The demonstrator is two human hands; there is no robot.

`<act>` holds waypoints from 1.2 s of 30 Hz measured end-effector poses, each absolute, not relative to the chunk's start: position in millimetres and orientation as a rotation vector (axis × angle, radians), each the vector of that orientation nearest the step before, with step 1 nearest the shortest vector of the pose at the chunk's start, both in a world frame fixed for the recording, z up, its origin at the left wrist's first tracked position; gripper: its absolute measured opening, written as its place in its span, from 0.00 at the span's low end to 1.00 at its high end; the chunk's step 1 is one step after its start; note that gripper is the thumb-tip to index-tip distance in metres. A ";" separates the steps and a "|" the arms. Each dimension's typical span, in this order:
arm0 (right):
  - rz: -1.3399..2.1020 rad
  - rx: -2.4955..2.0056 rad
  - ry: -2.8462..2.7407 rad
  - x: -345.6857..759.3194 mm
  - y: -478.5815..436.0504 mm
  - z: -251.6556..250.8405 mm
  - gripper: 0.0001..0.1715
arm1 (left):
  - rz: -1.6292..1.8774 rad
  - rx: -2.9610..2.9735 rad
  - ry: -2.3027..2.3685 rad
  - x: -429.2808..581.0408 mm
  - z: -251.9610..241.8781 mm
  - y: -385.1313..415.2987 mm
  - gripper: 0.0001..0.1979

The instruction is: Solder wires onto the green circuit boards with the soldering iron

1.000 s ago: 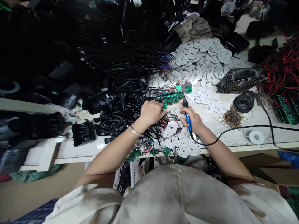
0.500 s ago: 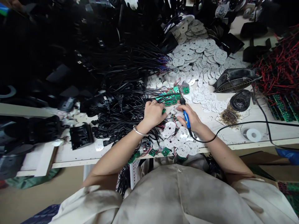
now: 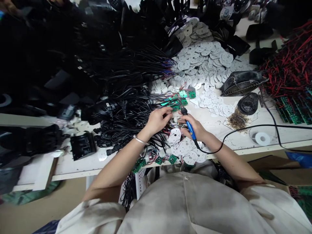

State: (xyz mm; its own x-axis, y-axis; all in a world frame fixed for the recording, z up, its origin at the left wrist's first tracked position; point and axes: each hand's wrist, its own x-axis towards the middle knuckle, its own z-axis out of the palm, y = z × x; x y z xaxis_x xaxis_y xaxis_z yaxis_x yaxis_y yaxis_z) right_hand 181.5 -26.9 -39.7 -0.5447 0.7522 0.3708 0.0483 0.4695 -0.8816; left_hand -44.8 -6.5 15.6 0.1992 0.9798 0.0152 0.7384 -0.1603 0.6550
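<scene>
My right hand [image 3: 198, 127] is wrapped round the blue handle of a soldering iron [image 3: 190, 129], whose tip points up and away over green circuit boards [image 3: 179, 103]. Thumb and forefinger of my left hand [image 3: 157, 121] are pinched together at the near edge of those boards; whatever lies between them is too small to make out. Black cables [image 3: 126, 130] run beside and under the left hand. White perforated plates [image 3: 175, 136] and a few small parts with wires lie just below both hands.
Heaped white plates [image 3: 204, 58] fill the back of the bench. To the right stand a small fan [image 3: 243, 83], a black dish [image 3: 248, 103], a pile of brown solder bits [image 3: 237, 120] and a solder spool [image 3: 262, 138]. The iron's cord [image 3: 243, 129] crosses the right side. Red-wired boards [image 3: 290, 68] are heaped far right.
My left hand has turned, bringing its thumb and forefinger together near the boards. The soldering iron has shifted slightly left and nearer in my right hand. The whole view has shifted slightly.
</scene>
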 end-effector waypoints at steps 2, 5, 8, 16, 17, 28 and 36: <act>1.064 -0.701 -1.849 184.6 -26.3 -43.2 0.24 | 0.656 1.908 1.592 -42.7 18.1 -10.8 0.16; 0.851 -0.883 -1.739 193.0 -22.0 -46.3 0.21 | 0.614 1.891 1.562 -38.9 25.4 -9.4 0.13; 0.729 -0.999 -1.877 199.7 -15.9 -46.5 0.19 | 0.478 1.953 1.616 -30.2 30.0 2.0 0.10; 0.706 -0.978 -2.030 195.2 -8.4 -46.7 0.19 | 0.030 2.221 1.709 -0.5 25.6 13.0 0.13; 0.690 -0.975 -2.045 194.9 -8.0 -46.7 0.19 | -0.003 2.219 1.705 -0.4 25.7 12.1 0.12; 0.332 -0.856 -1.948 204.3 -9.3 -42.1 0.19 | 0.208 2.126 1.759 -10.3 15.7 11.6 0.08; 0.635 -0.857 -1.568 212.2 -29.5 -30.3 0.17 | 0.340 2.187 1.617 -17.2 7.6 6.0 0.08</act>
State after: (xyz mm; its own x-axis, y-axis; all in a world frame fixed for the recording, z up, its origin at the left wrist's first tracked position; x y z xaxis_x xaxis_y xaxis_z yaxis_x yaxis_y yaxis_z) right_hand 212.2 -29.5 -30.3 -0.0502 0.8105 0.5835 0.1757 0.5823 -0.7937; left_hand -17.2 6.0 7.6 0.3020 0.9525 -0.0401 0.8558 -0.2523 0.4517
